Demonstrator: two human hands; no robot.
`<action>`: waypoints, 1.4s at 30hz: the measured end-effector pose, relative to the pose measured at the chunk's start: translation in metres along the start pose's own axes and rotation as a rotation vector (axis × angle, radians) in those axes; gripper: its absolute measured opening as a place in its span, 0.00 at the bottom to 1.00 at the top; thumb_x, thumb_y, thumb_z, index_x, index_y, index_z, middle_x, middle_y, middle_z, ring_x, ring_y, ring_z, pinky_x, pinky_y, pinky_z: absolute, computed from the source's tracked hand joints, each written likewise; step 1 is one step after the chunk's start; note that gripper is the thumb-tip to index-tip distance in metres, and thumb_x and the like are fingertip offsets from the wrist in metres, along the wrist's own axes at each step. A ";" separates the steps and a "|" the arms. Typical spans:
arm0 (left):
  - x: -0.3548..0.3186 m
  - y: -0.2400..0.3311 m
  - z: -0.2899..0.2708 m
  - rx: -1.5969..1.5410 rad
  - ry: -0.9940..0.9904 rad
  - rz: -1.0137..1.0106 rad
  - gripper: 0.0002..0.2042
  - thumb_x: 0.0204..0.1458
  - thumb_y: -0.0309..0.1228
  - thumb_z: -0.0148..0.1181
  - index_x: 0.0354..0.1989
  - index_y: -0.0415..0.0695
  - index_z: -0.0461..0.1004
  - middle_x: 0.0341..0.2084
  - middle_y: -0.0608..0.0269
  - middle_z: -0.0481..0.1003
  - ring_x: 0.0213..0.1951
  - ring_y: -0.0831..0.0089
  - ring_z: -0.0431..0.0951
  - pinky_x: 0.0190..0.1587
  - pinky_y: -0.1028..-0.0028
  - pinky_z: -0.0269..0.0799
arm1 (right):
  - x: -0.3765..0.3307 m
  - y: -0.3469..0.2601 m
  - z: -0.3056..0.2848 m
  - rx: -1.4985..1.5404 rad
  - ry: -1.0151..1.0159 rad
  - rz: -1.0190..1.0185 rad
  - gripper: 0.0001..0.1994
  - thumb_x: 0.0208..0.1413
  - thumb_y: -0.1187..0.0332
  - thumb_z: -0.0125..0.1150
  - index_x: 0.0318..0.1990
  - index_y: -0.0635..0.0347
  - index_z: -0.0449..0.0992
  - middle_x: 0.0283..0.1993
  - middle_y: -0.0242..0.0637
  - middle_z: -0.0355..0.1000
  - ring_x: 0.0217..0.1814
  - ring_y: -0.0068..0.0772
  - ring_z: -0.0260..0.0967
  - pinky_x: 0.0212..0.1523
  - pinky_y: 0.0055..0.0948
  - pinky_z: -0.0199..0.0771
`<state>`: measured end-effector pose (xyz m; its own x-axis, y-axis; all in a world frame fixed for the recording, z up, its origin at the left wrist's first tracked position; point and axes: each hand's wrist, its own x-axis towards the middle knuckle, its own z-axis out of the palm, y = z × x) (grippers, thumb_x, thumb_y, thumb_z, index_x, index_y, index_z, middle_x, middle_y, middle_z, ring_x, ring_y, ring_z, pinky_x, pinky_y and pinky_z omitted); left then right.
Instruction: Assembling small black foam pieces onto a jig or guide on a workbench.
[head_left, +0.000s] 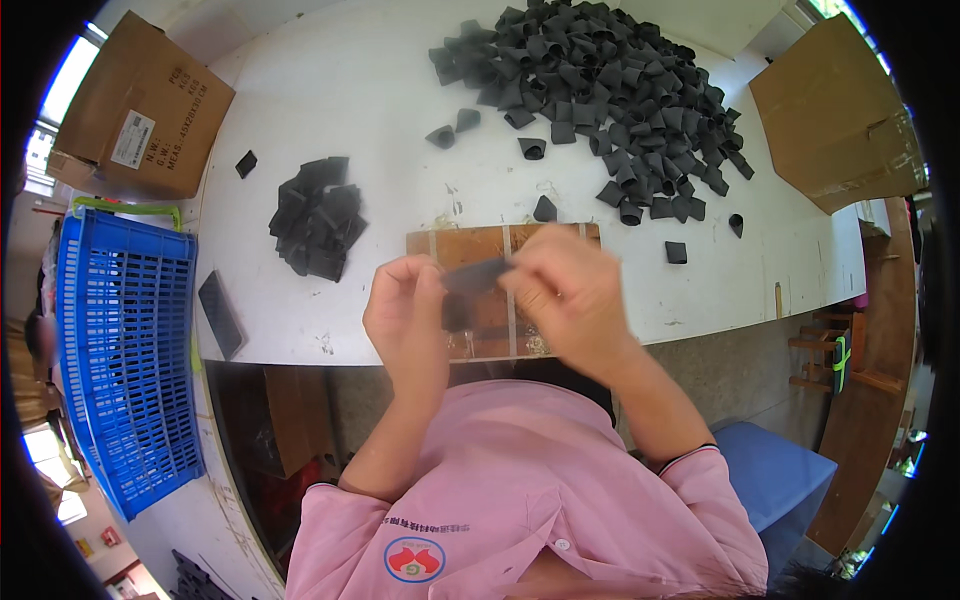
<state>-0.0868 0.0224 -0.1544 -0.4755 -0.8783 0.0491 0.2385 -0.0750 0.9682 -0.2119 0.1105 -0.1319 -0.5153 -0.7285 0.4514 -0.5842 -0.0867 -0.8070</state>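
Above a brown wooden board (pixel 480 340) at the table's near edge, both my hands hold a dark grey strip of flexible material (pixel 474 277) stretched between them. My left hand (pixel 408 305) pinches its left end between thumb and fingers. My right hand (pixel 570 290), a little blurred, grips the other end. A darker part of the piece hangs below, blurred. Just beyond the board lies one small black piece (pixel 545 209). To the left is a pile of flat dark pieces (pixel 318 218). Farther off on the right spreads a large heap of curled black pieces (pixel 610 100).
Cardboard boxes stand at the far left (pixel 150 110) and far right (pixel 835 115). A blue plastic crate (pixel 130 350) is at the left, near a dark flat phone-like slab (pixel 220 315) on the white table (pixel 380 130). A blue stool (pixel 775 475) stands at the lower right.
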 end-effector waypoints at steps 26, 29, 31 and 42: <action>0.008 -0.084 -0.033 1.214 -0.241 -0.127 0.07 0.40 0.25 0.51 0.28 0.35 0.69 0.21 0.46 0.72 0.25 0.54 0.75 0.32 0.66 0.71 | -0.081 0.048 0.032 0.132 -0.268 0.572 0.09 0.52 0.68 0.52 0.31 0.66 0.73 0.22 0.33 0.68 0.23 0.20 0.62 0.25 0.20 0.63; 0.001 -0.076 -0.042 0.738 -0.117 -0.282 0.07 0.41 0.24 0.55 0.29 0.34 0.71 0.18 0.51 0.72 0.20 0.65 0.74 0.27 0.72 0.70 | -0.072 0.033 0.031 0.129 -0.163 0.483 0.07 0.48 0.70 0.56 0.30 0.66 0.73 0.23 0.36 0.67 0.22 0.25 0.64 0.24 0.23 0.64; -0.004 -0.043 -0.026 0.270 -0.166 -0.505 0.05 0.44 0.23 0.56 0.28 0.35 0.70 0.18 0.60 0.72 0.18 0.76 0.71 0.21 0.79 0.67 | -0.063 0.020 0.030 0.142 -0.089 0.422 0.06 0.46 0.71 0.58 0.29 0.66 0.73 0.23 0.38 0.67 0.21 0.30 0.65 0.24 0.27 0.64; -0.032 -0.021 0.007 0.381 0.038 -0.048 0.03 0.44 0.21 0.56 0.29 0.39 0.70 0.20 0.65 0.72 0.18 0.81 0.70 0.17 0.83 0.61 | -0.055 0.025 0.047 -0.313 0.187 -0.038 0.07 0.39 0.79 0.58 0.31 0.66 0.72 0.26 0.38 0.66 0.22 0.30 0.64 0.21 0.25 0.65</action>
<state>-0.0821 0.0554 -0.1745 -0.4452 -0.8954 -0.0006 -0.1180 0.0580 0.9913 -0.1688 0.1168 -0.1946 -0.5785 -0.5897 0.5636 -0.7536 0.1219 -0.6460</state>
